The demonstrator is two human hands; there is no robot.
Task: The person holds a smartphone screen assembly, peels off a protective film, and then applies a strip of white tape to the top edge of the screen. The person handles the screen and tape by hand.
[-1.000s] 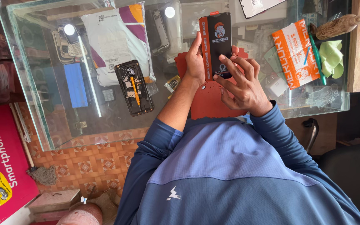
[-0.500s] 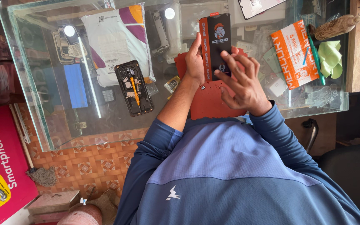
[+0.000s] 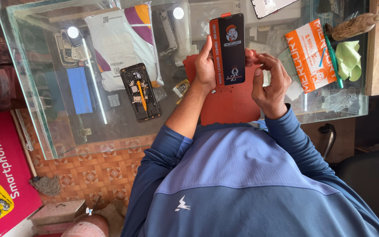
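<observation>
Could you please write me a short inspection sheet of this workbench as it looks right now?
Surface: glass-topped counter with a red mat under the hands.
Job's things: black panel with orange edge, held upright.
Clutter: opened phone, white pouch, orange packet, green cloth, green pen.
Grippers: left hand grips the panel's edge; right hand is beside it, contact unclear.
Cables: nothing seen.
Surroundings: tiled floor, red sign.
</observation>
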